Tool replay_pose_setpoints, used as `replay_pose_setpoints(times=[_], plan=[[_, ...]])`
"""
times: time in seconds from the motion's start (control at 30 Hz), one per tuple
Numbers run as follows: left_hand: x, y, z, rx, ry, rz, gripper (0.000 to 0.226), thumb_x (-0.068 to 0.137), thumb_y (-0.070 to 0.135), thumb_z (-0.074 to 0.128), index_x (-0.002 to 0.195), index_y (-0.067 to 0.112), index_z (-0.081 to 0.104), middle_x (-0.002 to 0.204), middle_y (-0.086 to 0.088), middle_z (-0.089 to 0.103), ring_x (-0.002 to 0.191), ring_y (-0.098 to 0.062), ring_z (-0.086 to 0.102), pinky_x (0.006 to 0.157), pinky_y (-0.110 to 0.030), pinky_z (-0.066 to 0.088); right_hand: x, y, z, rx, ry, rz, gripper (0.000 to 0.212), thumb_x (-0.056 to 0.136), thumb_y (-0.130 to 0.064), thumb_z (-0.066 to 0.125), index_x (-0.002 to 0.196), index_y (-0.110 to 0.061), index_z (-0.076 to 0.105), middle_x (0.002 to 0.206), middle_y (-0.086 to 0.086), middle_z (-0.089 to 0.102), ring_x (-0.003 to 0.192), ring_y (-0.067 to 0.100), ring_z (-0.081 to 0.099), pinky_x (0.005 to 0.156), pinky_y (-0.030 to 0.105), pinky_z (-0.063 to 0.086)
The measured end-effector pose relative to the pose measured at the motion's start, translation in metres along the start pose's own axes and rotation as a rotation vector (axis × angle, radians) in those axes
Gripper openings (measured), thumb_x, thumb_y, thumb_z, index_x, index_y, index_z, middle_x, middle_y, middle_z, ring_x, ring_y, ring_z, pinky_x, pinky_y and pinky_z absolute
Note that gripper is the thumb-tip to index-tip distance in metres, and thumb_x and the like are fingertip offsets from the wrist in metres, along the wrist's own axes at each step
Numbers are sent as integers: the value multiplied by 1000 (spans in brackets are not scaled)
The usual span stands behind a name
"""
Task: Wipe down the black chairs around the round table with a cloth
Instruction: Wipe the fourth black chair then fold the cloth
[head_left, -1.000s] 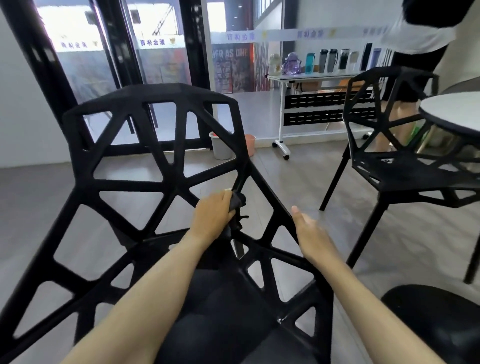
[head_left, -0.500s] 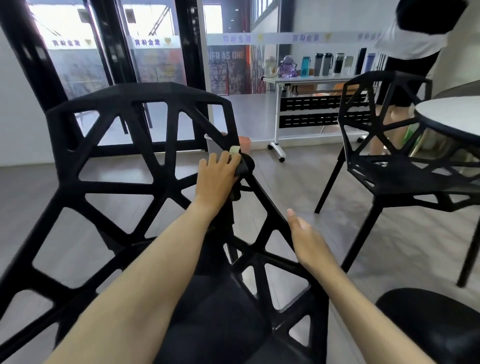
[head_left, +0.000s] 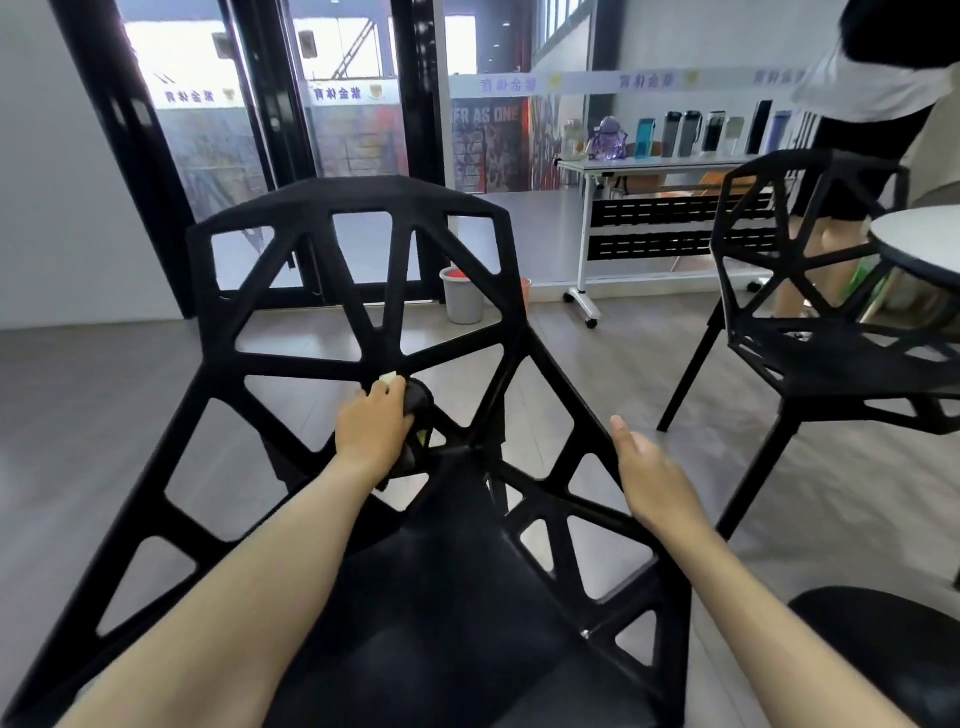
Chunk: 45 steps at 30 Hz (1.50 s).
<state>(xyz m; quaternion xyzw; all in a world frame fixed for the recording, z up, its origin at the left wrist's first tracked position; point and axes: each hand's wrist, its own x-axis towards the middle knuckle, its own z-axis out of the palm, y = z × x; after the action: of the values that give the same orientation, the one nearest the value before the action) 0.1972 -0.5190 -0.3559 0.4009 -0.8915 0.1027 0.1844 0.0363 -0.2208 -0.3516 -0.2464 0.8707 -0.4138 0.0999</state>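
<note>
A black lattice chair (head_left: 363, 270) fills the near view, its backrest facing me. My left hand (head_left: 371, 431) grips a dark cloth (head_left: 418, 402) and presses it on a strut low in the backrest, near where several struts meet. My right hand (head_left: 652, 478) rests with straight fingers on the chair's right side strut, holding nothing. A second black chair (head_left: 810, 291) stands at the right beside the round white table (head_left: 919, 239).
A person (head_left: 878, 104) stands behind the second chair at the top right. A white rolling table (head_left: 649, 171) with several bottles stands at the back. A grey bucket (head_left: 462, 296) sits by the glass doors. A black round seat (head_left: 883, 660) lies at the bottom right.
My left hand with the cloth slid up the right backrest strut, then came back down to the strut junction lower and more central. My right hand stayed on the side strut.
</note>
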Motion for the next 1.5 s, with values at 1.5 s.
replay_pose_setpoints(times=[1.5], plan=[[-56, -21, -520, -993, -1118, -131, 65, 98, 78, 34, 89, 25, 70, 92, 10, 69, 91, -5, 65, 88, -30, 50, -262, -393, -196, 85, -214, 374, 48, 79, -44, 77, 117, -39, 48, 110, -13, 63, 99, 11, 64, 81, 34, 58]])
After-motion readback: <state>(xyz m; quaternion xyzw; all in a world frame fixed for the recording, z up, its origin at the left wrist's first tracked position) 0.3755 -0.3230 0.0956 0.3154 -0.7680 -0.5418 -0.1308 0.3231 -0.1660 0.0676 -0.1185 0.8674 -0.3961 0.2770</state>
